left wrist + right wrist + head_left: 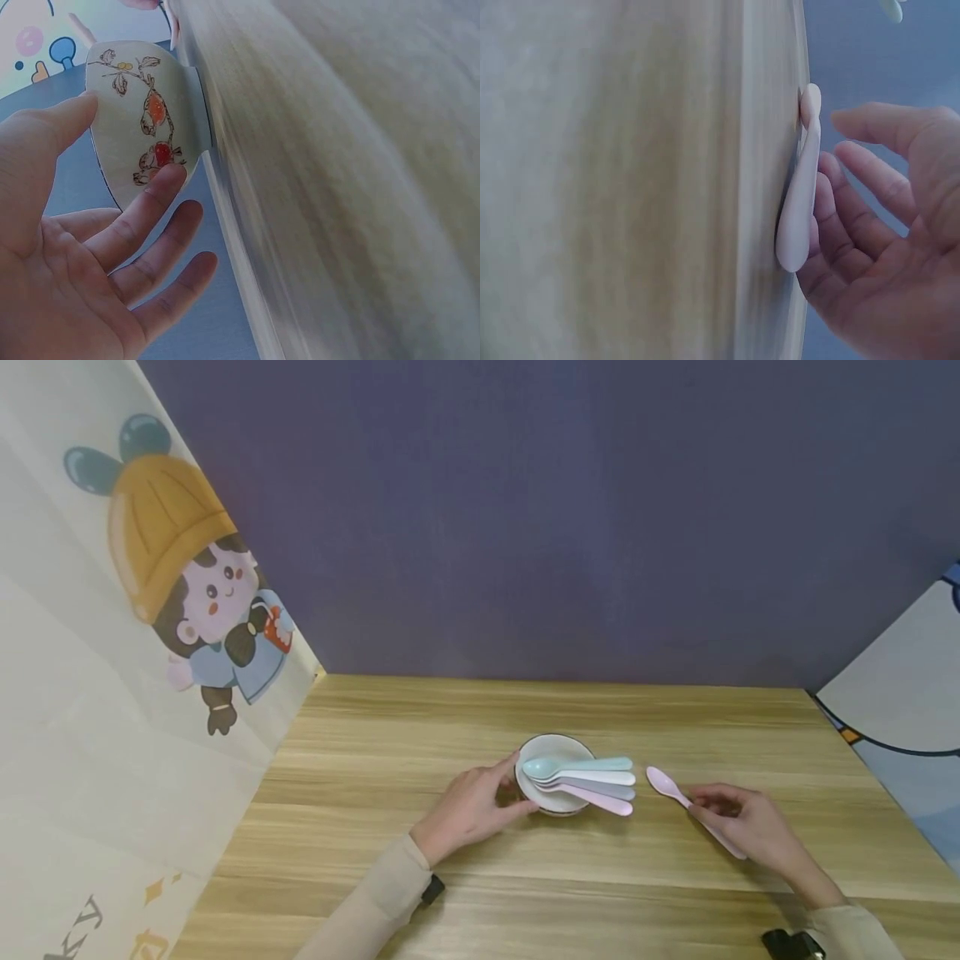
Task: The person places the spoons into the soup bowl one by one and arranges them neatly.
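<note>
My left hand (471,806) is at the left side of a small white bowl (555,745), thumb and forefinger spread along its rim. The left wrist view shows the bowl's outside (124,142), painted with a branch and orange-red fruit; the thumb meets the rim and a fingertip overlaps the side. Mint, white, grey and pink spoons (600,800) lean in the bowl, handles fanned out to the right. To the right, a light pink spoon (663,782) lies on the table under my right hand (750,828). In the right wrist view, loosely bent fingers are beside its handle (798,217), the thumb apart from it.
The wood-grain table (420,718) ends at a dark blue-grey wall panel (480,527) behind. A pale cloth with a cartoon figure (195,585) hangs at the left; another printed panel (900,677) borders the right edge. A black strap device (792,945) is at my right wrist.
</note>
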Demonstrator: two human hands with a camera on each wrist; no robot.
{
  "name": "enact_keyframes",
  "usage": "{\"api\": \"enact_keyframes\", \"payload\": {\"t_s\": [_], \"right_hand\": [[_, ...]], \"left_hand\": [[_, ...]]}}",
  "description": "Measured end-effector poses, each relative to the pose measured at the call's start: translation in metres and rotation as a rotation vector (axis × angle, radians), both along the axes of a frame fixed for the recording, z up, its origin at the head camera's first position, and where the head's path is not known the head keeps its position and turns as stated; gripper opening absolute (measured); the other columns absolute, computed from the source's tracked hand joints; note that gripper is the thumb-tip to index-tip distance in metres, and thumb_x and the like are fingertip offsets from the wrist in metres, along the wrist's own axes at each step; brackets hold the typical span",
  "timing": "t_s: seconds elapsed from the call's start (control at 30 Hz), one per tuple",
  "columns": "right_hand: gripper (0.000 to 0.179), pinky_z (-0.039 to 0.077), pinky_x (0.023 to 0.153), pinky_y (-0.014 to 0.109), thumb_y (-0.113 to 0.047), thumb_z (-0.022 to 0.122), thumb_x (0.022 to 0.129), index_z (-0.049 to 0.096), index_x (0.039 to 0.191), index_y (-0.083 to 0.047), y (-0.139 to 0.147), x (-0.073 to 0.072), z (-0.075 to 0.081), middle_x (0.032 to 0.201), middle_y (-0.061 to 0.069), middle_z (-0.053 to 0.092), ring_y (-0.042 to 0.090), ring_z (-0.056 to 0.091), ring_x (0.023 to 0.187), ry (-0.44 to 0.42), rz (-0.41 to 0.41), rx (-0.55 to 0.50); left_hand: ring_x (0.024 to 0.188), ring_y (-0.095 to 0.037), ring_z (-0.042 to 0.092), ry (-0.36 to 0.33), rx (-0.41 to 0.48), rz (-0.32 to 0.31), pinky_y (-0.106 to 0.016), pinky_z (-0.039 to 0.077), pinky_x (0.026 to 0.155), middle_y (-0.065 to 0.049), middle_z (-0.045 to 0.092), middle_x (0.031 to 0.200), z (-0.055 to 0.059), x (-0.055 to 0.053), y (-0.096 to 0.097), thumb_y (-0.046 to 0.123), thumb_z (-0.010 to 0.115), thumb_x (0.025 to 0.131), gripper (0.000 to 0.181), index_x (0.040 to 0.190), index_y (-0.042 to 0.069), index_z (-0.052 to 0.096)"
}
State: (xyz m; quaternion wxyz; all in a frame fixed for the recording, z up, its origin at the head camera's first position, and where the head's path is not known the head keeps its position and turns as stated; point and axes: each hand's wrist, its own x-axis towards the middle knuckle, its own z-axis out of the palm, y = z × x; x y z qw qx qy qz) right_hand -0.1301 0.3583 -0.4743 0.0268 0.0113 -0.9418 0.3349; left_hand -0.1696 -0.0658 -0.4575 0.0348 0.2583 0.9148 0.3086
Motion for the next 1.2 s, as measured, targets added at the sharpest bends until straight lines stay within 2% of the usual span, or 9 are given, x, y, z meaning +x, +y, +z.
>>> {"api": "enact_keyframes", "payload": {"t_s": [0.27, 0.43, 0.67, 1.2], "right_hand": [[0.029, 0.052, 0.063, 0.021, -0.017, 0.083, 0.093, 0.078, 0.117, 0.000, 0.0004, 0.0007, -0.0041, 0.092, 0.005, 0.078, -0.004, 0.062, 0.075, -0.042, 0.019, -0.013], [0.030, 0.052, 0.064, 0.021, -0.017, 0.083, 0.093, 0.078, 0.117, -0.001, 0.0012, 0.0013, -0.0040, 0.094, 0.006, 0.078, -0.004, 0.063, 0.076, -0.059, 0.012, -0.016], [0.027, 0.052, 0.064, 0.021, -0.014, 0.084, 0.092, 0.079, 0.114, -0.002, 0.0015, 0.0019, -0.0031, 0.093, 0.005, 0.077, -0.003, 0.062, 0.076, -0.065, 0.028, -0.001], [0.023, 0.052, 0.063, 0.021, -0.010, 0.083, 0.092, 0.080, 0.113, -0.002, -0.0010, 0.0044, 0.0000, 0.090, 0.002, 0.077, -0.004, 0.061, 0.075, -0.039, 0.050, 0.036]], "left_hand": [[0.097, -0.008, 0.071, 0.006, 0.005, -0.006, -0.036, 0.057, 0.094, 0.006, 0.080, 0.113, -0.0019, -0.0005, 0.0009, 0.062, 0.068, 0.099, 0.089, 0.166, 0.012, 0.038], [0.097, -0.009, 0.071, 0.011, 0.008, -0.005, -0.035, 0.057, 0.092, 0.006, 0.080, 0.111, -0.0013, -0.0003, 0.0015, 0.062, 0.068, 0.099, 0.089, 0.166, 0.012, 0.039], [0.092, -0.009, 0.070, 0.013, 0.016, -0.017, -0.031, 0.056, 0.087, 0.005, 0.080, 0.109, -0.0009, -0.0004, 0.0007, 0.061, 0.068, 0.099, 0.087, 0.166, 0.013, 0.038], [0.092, -0.008, 0.070, 0.019, 0.015, -0.022, -0.032, 0.057, 0.087, 0.004, 0.080, 0.110, -0.0022, 0.0002, -0.0005, 0.061, 0.067, 0.100, 0.088, 0.167, 0.013, 0.036]]}}
